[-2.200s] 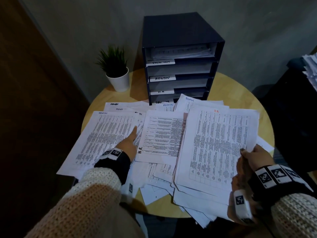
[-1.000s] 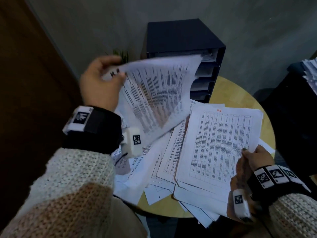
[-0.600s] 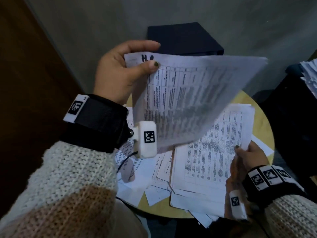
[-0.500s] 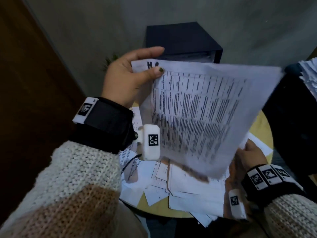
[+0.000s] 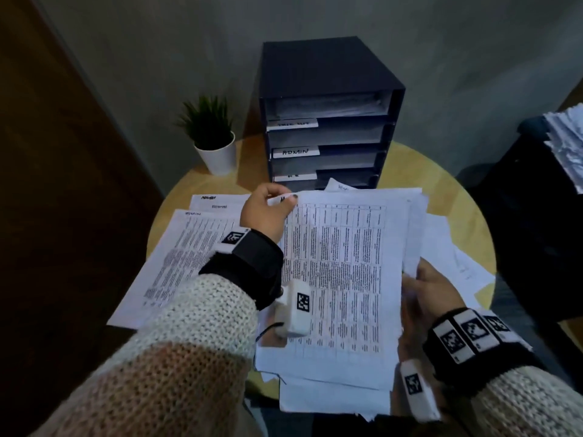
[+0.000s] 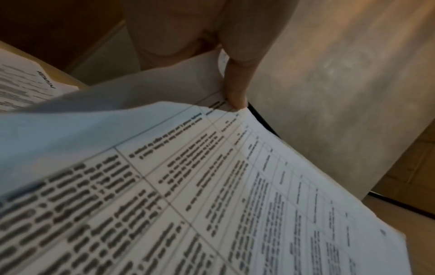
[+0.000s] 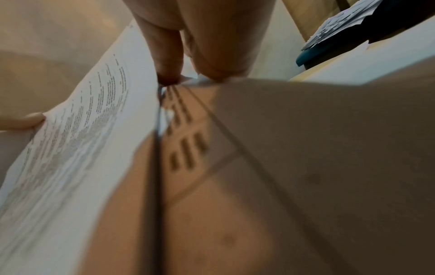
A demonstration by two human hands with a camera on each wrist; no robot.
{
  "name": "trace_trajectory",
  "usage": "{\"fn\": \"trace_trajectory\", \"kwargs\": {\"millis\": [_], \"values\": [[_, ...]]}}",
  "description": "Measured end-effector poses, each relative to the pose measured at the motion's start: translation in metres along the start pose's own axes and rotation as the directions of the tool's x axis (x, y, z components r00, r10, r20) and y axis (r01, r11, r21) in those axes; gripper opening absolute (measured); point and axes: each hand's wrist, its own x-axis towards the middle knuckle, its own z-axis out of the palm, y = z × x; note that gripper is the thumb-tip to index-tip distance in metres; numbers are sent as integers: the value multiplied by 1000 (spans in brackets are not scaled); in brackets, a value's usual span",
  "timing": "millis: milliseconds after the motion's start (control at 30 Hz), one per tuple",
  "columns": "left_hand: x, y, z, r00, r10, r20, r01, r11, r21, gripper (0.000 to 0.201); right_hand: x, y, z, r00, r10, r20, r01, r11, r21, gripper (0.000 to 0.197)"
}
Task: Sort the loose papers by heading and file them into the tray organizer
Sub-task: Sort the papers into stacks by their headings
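**Sorting under way, most papers not yet filed**

A printed sheet (image 5: 340, 279) is held over a stack (image 5: 331, 395) on the bench (image 5: 441, 181) — its top corner pinched by the left hand (image 5: 265, 212), its right edge gripped by the right hand (image 5: 432, 291). More papers (image 5: 189, 247) are spread to the left. In the tray organizer (image 5: 328, 121) only the top tray is seen to hold paper; the bulk is judged still to be filed. The sheet's heading is covered by fingers, and the lower tray labels are too blurred to read — only "ADMIN" can be made out.
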Motion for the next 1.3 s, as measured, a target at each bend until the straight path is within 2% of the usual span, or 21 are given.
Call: {"fn": "trace_trajectory", "kwargs": {"millis": [67, 167, 233, 300, 467, 500, 533, 567, 600, 700, 767, 833, 933, 1033, 1100, 1200, 1300], "values": [[0, -3, 1, 1000, 21, -1, -21, 1000, -15, 21, -8, -7, 5, 1000, 22, 2, -22, 995, 93, 25], [3, -6, 3, 998, 13, 60, -12, 1000, -19, 36, -10, -9, 9, 991, 111, -74, -95, 977, 192, 25], [2, -7, 5, 993, -13, 119, 18, 999, -48, 34, -10, -8, 10, 967, 241, -81, -209, 934, 289, 48], [-1, -8, 8, 990, -35, 139, 42, 998, -46, 30, -9, -5, 10, 953, 297, -59, -261, 906, 334, 60], [-3, -17, 14, 993, 38, 114, -31, 998, -63, 30, -10, -8, -5, 972, 233, 12, -216, 880, 424, 47], [-4, -18, 16, 992, 48, 120, -39, 996, -76, 31, -9, -7, -7, 983, 181, 12, -172, 909, 380, 49], [-5, -20, 18, 991, 54, 121, -44, 995, -89, 28, -4, -4, -12, 996, 90, 5, -88, 968, 234, 48], [-7, -20, 19, 992, 58, 114, -46, 994, -103, 24, -5, -6, -11, 999, 39, -11, -38, 998, 59, 38], [-8, -21, 22, 992, 59, 110, -46, 992, -118, 21, -2, -4, -14, 1000, -11, -5, 10, 998, -67, 25], [-9, -26, 26, 994, 64, 94, -51, 990, -131, 19, -1, 0, -21, 997, -71, 6, 70, 957, -283, 4], [-8, -28, 27, 992, 84, 91, -74, 992, -106, 20, 0, 2, -23, 998, -59, -4, 54, 936, -348, 32], [-8, -29, 27, 988, 103, 119, -97, 994, -56, 21, 2, 4, -23, 998, -50, -49, 29, 935, -353, 46], [-9, -32, 26, 982, 82, 173, -91, 995, 44, 25, 8, 10, -26, 998, -42, -50, 22, 939, -343, 45], [-11, -37, 25, 985, 32, 169, -44, 997, 68, 24, 12, 17, -27, 1000, -21, -2, 20, 966, -257, 9], [-12, -40, 27, 985, -10, 174, -1, 998, 62, 23, 13, 23, -27, 1000, -7, 6, 8, 969, -245, 17], [-14, -44, 28, 977, -54, 208, 52, 999, 15, 26, 15, 26, -29, 1000, -16, -20, 10, 963, -271, 17], [-11, -49, 26, 974, -42, 223, 46, 999, -14, 24, 17, 26, -33, 999, -4, -46, -3, 987, -163, 29]]}}
